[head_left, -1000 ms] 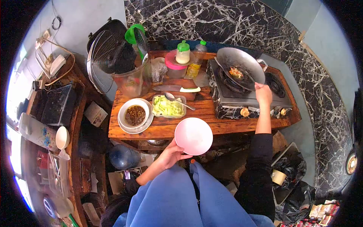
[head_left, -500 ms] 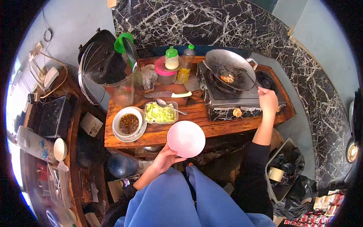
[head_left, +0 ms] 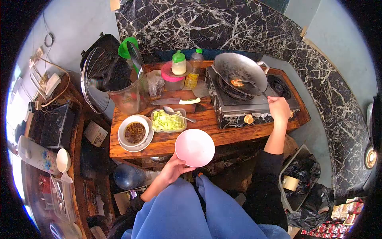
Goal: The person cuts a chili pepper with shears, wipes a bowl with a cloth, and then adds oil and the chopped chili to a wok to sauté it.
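My left hand (head_left: pixel 172 169) grips the rim of a pink bowl (head_left: pixel 195 147), which has nothing in it and is held in front of the table edge. The fingers of my right hand (head_left: pixel 278 106) are wrapped round the handle of a dark spatula (head_left: pixel 260 91). Its head is inside the wok (head_left: pixel 227 61), at a small heap of orange-brown food (head_left: pixel 237 83). The wok rests tilted on the left burner of the stove (head_left: pixel 246 108); whether a flame burns beneath it I cannot see.
On the wooden table (head_left: pixel 167 143) are a bowl of brown sauce (head_left: pixel 135 132) on a plate, a tub of chopped greens (head_left: pixel 165 120) with a spoon (head_left: pixel 181 114), a knife (head_left: pixel 175 101) and an oil bottle (head_left: pixel 193 69). A lined bin (head_left: pixel 302 179) stands at the lower right.
The spatula and my right hand have moved slightly down in the view, and the food in the wok lies shifted and more gathered. My left hand still holds the pink bowl in nearly the same place.
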Demonstrator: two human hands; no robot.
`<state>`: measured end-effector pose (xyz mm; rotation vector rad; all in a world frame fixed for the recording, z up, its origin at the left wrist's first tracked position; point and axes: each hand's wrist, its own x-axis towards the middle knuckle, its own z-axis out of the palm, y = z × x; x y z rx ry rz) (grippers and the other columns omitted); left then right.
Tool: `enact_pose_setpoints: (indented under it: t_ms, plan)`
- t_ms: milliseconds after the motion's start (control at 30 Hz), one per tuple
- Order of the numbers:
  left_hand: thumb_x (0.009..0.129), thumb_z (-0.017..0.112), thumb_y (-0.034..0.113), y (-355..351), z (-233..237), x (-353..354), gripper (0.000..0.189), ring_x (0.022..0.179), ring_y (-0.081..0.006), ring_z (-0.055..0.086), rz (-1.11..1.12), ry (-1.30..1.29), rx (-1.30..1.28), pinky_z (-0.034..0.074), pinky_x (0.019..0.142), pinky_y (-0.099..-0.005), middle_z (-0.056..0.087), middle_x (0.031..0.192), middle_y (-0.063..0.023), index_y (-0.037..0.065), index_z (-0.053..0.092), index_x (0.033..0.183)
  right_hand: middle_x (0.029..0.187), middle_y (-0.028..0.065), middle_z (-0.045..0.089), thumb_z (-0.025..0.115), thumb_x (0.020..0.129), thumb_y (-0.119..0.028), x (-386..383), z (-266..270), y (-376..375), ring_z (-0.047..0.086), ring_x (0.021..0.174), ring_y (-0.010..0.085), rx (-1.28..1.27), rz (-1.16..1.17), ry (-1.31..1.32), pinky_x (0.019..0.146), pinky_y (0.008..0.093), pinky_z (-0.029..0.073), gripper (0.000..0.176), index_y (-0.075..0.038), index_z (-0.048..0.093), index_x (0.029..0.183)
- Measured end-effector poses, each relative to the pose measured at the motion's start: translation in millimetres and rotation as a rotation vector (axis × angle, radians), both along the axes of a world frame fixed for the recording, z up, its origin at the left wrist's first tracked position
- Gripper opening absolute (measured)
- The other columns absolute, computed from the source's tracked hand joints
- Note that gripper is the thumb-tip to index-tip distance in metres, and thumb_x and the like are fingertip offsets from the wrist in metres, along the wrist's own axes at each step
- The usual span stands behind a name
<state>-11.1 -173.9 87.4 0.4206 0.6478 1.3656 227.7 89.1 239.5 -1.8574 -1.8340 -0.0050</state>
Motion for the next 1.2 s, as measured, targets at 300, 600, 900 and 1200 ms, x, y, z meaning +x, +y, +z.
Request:
enact_pose_setpoints:
  t_ms: [300, 600, 900, 1200]
  plan:
    - [0.073, 0.053, 0.011, -1.5, -3.5, -0.4, 0.070, 0.110, -0.0254, 0.043, 0.001, -0.014, 0.006, 0.042, 0.088, -0.0416, 0.035, 0.124, -0.0106, 0.015, 0.014, 0.131, 0.086, 0.0086, 0.062, 0.053, 0.075, -0.026, -12.7, -18.1, 15.5, 0.058, 0.078, 0.0284, -0.002, 0.051, -0.073, 0.067, 0.0366, 0.046, 0.017, -0.022, 0.067, 0.084]
    - [0.072, 0.053, 0.010, 0.5, -3.8, 0.9, 0.070, 0.109, -0.0254, 0.044, 0.005, -0.042, 0.006, 0.042, 0.087, -0.0416, 0.035, 0.124, -0.0102, 0.016, 0.015, 0.131, 0.083, 0.0095, 0.062, 0.055, 0.075, -0.025, -5.0, -8.2, 9.5, 0.059, 0.078, 0.0281, 0.009, 0.021, -0.006, 0.066, 0.0363, 0.046, 0.016, -0.019, 0.067, 0.083]
    - [0.072, 0.053, 0.011, 3.8, 0.2, 3.9, 0.070, 0.107, -0.0248, 0.046, -0.037, -0.027, -0.025, 0.044, 0.086, -0.0393, 0.036, 0.124, -0.0098, 0.015, 0.016, 0.131, 0.082, 0.0087, 0.062, 0.053, 0.076, -0.027, -9.6, -21.3, 23.3, 0.058, 0.079, 0.0279, 0.048, 0.020, 0.027, 0.066, 0.0370, 0.046, 0.017, -0.021, 0.066, 0.085]
    - [0.071, 0.054, 0.011, 6.2, 1.9, 3.8, 0.071, 0.109, -0.0252, 0.044, -0.027, 0.006, -0.017, 0.043, 0.086, -0.0408, 0.036, 0.125, -0.0096, 0.015, 0.016, 0.131, 0.082, 0.0102, 0.062, 0.054, 0.076, -0.027, -19.4, -32.1, 24.4, 0.058, 0.078, 0.0292, 0.064, 0.035, 0.019, 0.067, 0.0377, 0.046, 0.016, -0.020, 0.066, 0.083]
